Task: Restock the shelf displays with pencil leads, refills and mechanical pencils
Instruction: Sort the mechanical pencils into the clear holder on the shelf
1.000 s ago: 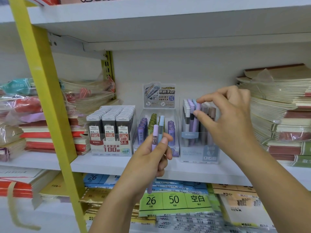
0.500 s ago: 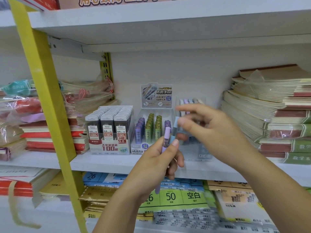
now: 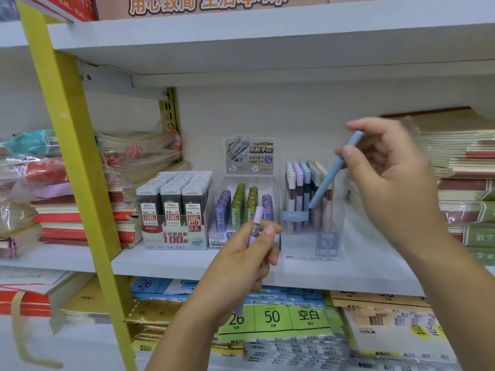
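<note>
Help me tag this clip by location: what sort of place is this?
Probably a stationery shop: a printed retail box of 0.5 pencil leads, a clear display case of mechanical pencils and wrapped notebook stacks share a white shelf.

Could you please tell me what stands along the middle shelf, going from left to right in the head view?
plastic-wrapped notebook stacks → box of 0.5 HB lead cases → display of 0.7 2B lead tubes → clear display of mechanical pencils → tall notebook stack
</note>
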The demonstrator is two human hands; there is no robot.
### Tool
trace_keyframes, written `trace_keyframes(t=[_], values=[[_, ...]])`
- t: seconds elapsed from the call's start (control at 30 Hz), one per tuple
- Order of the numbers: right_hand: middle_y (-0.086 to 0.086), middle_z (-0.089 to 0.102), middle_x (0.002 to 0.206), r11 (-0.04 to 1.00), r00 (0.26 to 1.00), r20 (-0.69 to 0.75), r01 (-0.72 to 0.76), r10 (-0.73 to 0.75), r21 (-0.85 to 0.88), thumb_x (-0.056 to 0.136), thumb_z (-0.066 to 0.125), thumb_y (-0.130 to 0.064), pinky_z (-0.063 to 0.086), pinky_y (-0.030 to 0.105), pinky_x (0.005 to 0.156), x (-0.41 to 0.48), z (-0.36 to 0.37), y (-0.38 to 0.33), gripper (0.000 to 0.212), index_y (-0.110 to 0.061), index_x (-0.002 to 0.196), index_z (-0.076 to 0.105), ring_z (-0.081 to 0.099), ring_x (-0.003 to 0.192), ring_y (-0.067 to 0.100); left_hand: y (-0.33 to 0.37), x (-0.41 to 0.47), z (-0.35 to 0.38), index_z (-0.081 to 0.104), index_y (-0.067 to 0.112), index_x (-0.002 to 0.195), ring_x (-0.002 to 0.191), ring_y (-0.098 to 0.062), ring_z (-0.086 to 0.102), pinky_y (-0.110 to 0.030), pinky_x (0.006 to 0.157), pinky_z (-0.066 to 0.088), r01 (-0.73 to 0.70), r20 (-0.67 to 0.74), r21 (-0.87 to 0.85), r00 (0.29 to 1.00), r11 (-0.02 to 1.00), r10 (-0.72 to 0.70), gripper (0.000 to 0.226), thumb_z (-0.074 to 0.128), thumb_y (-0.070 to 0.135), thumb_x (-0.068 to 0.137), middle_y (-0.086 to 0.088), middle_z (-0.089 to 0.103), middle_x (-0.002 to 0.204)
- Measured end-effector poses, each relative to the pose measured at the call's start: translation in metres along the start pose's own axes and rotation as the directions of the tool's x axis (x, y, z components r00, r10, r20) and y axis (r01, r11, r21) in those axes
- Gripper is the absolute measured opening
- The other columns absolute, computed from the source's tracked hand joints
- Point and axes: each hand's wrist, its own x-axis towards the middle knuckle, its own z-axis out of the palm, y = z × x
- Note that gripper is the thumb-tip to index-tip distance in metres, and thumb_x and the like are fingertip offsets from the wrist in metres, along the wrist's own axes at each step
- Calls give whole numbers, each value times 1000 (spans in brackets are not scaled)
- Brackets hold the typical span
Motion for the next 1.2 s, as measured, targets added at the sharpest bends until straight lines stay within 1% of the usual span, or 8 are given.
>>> trace_keyframes(t=[0.1,0.27,0.5,0.63,0.8,1.0,1.1,1.2], values=[[-13,61,91,988,994,107,21,-4,-153,93,60,-17,49,20,70,-3,9,11,27,-35,113,56,58,82,0,-1,1,-2,64,28,98,49,-10,30,-18,43,28,12,-16,-1,1000,1000,-12,17,52,39,100,8,56,70],[1,60,91,966,983,176,-10,56,-257,89,62,-22,35,4,67,-7,19,21,25,-33,112,62,53,77,-2,-1,2,-4,64,28,87,50,-11,29,-18,42,27,33,-32,-23,999,999,-34,19,51,30,101,6,56,70],[-12,61,79,974,988,140,-31,64,-223,87,66,-27,37,12,66,-6,20,22,28,-38,105,48,52,79,5,0,4,-5,66,29,83,49,-9,33,-17,41,29,22,-41,-36,999,999,-24,27,47,27,103,3,55,70],[-13,50,94,911,992,125,69,-19,-405,83,65,-33,28,22,76,-7,25,28,23,-28,105,61,34,95,4,-1,2,-7,65,29,85,49,-10,32,-19,43,30,17,-25,-1,1000,1000,-17,27,46,32,104,4,55,71],[-9,42,105,884,985,161,26,56,-466,83,71,-29,23,22,89,-8,26,40,26,-32,108,63,23,105,2,-1,1,-8,65,28,90,48,-9,29,-19,44,27,2,-24,49,1000,999,-1,25,46,36,103,6,56,71],[-3,49,127,882,985,150,-4,84,-471,91,61,-27,25,26,99,-12,23,33,30,-28,121,62,30,122,13,4,-2,-3,65,28,88,49,-9,29,-18,44,28,-9,5,54,1000,999,9,24,47,34,103,6,55,72],[-9,60,102,916,991,97,119,-88,-383,93,57,-23,33,18,85,-14,18,14,18,-21,107,68,47,101,10,7,-4,0,65,25,90,51,-9,30,-17,45,30,-15,24,53,1000,998,13,23,47,31,104,7,55,73],[-16,65,88,991,961,274,12,26,-136,89,57,-31,42,12,73,-19,17,-7,16,-31,101,69,58,85,2,10,-5,5,67,25,90,54,-9,33,-17,47,32,-27,31,36,999,999,26,24,48,28,104,6,53,75]])
